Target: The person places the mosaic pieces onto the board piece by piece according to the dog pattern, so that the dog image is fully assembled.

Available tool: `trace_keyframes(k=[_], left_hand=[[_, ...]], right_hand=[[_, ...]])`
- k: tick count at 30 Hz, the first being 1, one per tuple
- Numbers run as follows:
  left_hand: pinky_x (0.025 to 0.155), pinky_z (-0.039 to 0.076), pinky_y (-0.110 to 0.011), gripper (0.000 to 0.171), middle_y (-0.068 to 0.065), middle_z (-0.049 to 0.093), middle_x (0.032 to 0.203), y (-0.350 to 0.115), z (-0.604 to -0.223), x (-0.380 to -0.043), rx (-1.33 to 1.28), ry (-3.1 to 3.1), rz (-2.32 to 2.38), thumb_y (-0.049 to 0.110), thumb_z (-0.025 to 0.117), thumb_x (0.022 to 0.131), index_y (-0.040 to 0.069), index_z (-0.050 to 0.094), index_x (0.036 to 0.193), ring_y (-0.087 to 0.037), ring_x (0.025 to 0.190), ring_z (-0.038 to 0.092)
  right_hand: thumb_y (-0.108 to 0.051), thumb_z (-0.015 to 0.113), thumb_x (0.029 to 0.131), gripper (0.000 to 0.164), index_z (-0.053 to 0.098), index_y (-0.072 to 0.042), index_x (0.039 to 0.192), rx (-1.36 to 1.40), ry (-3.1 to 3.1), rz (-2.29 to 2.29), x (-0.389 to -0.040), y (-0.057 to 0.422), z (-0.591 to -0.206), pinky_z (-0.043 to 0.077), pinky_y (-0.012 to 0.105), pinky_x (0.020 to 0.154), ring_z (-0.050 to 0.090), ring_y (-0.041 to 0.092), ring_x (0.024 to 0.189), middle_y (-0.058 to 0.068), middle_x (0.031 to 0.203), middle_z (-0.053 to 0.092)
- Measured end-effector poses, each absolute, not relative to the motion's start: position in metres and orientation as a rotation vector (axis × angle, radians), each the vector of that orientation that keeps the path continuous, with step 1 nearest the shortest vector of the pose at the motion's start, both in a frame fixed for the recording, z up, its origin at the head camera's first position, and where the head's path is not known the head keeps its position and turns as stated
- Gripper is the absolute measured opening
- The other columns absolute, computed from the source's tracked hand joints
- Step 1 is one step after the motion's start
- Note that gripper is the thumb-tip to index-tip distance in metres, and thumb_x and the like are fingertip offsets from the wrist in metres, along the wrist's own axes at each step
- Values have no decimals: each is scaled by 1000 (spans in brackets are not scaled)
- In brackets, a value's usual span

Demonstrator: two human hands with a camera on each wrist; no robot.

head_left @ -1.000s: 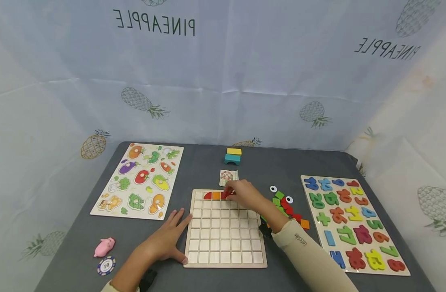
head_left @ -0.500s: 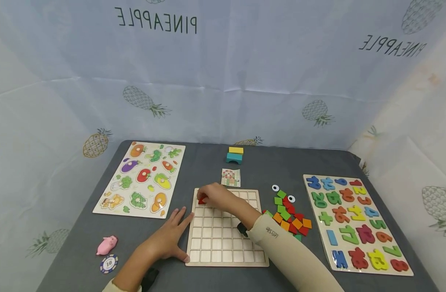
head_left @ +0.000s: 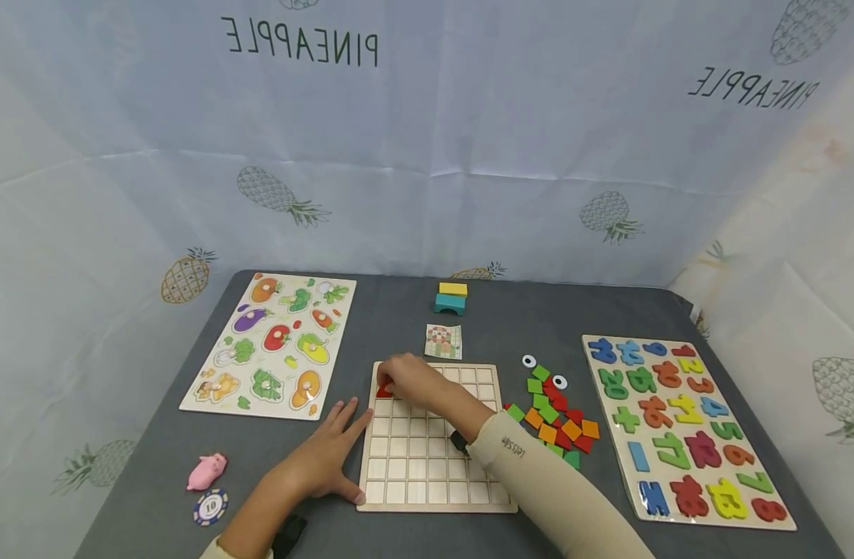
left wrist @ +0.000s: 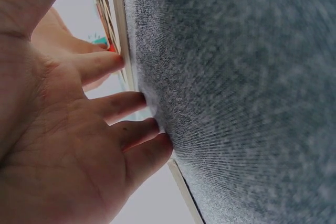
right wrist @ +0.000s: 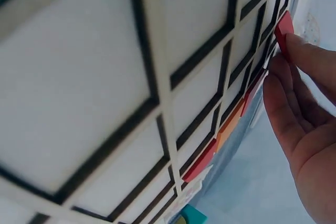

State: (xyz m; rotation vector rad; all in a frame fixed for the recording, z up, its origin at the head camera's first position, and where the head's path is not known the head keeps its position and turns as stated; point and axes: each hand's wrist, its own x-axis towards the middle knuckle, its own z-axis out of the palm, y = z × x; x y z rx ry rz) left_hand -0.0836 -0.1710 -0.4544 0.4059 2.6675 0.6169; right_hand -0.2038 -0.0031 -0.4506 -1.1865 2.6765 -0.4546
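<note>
My right hand (head_left: 416,380) reaches over the wooden grid board (head_left: 434,508) and pinches a red tile (right wrist: 284,29) between thumb and finger. In the head view that red tile (head_left: 383,390) shows at the leftmost column, near the second row from the top. The right wrist view shows an orange tile (right wrist: 229,123) between two red ones lying in a row of cells; the hand hides this row in the head view. My left hand (head_left: 325,458) lies with spread fingers at the board's left side, thumb at the lower left corner.
Loose red, green and orange tiles (head_left: 548,414) lie right of the board. A small picture card (head_left: 444,341) and two blocks (head_left: 450,303) sit behind it. A vegetable puzzle (head_left: 266,349), number puzzle (head_left: 668,458), pink pig (head_left: 206,471) and poker chip (head_left: 210,507) lie around.
My right hand has moved left along the board from the middle of the top row to the leftmost column, then slightly nearer. My left hand has stayed at the board's left edge.
</note>
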Motion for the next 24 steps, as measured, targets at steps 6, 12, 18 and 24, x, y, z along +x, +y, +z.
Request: trace_keyframes(k=[6,12,18,24], left_hand=[[101,25,-53,118,-17,15,149,-171,-456,-84,412,2666,611,47,85,45,13,29,142,-38,136,8],[101,24,-54,119,-17,13,149,-171,-458,-84,417,2664,608,49,84,45,13,27,143,-39,136,6],[101,25,-55,118,-18,14,149,-171,-458,-84,426,2673,607,48,84,45,12,28,143,-40,136,8],[100,26,-56,117,-18,15,149,-171,-457,-84,429,2672,600,48,84,46,12,29,142,-40,136,9]], right_hand=[[-14,62,85,8,68,-16,90,-1277,2752,-280,-199,-3,-447,44,17,64,56,6,76,-5,87,61],[-13,62,85,13,71,-20,89,-1370,2801,-83,-195,-2,-449,46,18,72,58,8,83,-8,90,65],[-18,60,86,18,71,-25,99,-1491,2842,145,-189,2,-447,46,23,79,56,11,90,-9,102,65],[-20,63,85,20,69,-24,103,-1448,2776,-82,-187,25,-440,44,26,79,55,12,93,-7,104,63]])
